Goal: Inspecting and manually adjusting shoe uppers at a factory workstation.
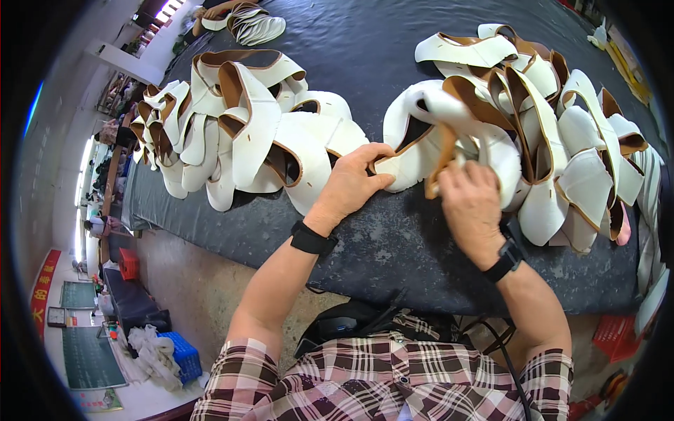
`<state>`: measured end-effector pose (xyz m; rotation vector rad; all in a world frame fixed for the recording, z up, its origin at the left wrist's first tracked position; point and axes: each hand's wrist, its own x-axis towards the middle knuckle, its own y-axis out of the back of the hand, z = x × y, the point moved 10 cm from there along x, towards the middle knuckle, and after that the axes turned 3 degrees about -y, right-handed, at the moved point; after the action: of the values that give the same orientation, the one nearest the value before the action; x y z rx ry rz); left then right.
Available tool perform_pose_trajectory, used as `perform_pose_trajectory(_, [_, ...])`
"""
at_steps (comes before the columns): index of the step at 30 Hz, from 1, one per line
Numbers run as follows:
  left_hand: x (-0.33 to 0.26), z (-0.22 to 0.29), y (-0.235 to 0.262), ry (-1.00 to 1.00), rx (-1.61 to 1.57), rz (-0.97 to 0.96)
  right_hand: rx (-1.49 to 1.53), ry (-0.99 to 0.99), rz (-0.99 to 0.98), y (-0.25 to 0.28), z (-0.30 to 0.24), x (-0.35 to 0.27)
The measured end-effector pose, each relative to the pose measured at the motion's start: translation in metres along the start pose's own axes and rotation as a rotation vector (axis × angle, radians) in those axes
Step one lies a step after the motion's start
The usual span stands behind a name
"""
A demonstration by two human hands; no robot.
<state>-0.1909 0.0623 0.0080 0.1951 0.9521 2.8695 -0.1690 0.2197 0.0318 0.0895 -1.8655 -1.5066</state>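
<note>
Worn black tabletop (365,245): left hand (349,179) grips white piece (413,167); right hand (469,210) blurred, grip unclear; snagged edges could topple adjacent pile (552,144).

Right hand (474,210): fingers blurred, grip unclear. White shoe piece (449,105) above it smeared, outline lost. Co-worker's arm (226,8) cut off, top edge. Plaid shirt (393,375) cropped below.

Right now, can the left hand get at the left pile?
Looks like yes: the left pile lies right beside the left hand, with nothing visible between them. It does seem to be touching a white piece on its other side, so it may need to leave that first.
</note>
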Motion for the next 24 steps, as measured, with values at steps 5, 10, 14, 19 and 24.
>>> perform_pose_trajectory(5, [-0.050, -0.005, 0.025, 0.184, -0.198, 0.184, -0.220, -0.247, -0.036, 0.006, 0.058, 0.016])
perform_pose_trajectory(10, [-0.087, 0.063, 0.047, -0.211, 0.167, 0.014, 0.259, -0.181, -0.019, 0.014, 0.045, 0.022])
perform_pose_trajectory(14, [-0.115, 0.084, 0.111, -0.339, 0.479, 0.081, 0.971, -0.233, 0.080, 0.080, 0.002, 0.025])
perform_pose_trajectory(19, [-0.117, 0.120, 0.150, -0.411, 0.770, 0.181, 0.829, 0.112, 0.074, 0.096, -0.069, 0.038])
perform_pose_trajectory(24, [-0.155, 0.177, 0.209, -0.532, 0.871, 0.346, 0.142, -0.066, -0.057, 0.045, -0.028, 0.018])
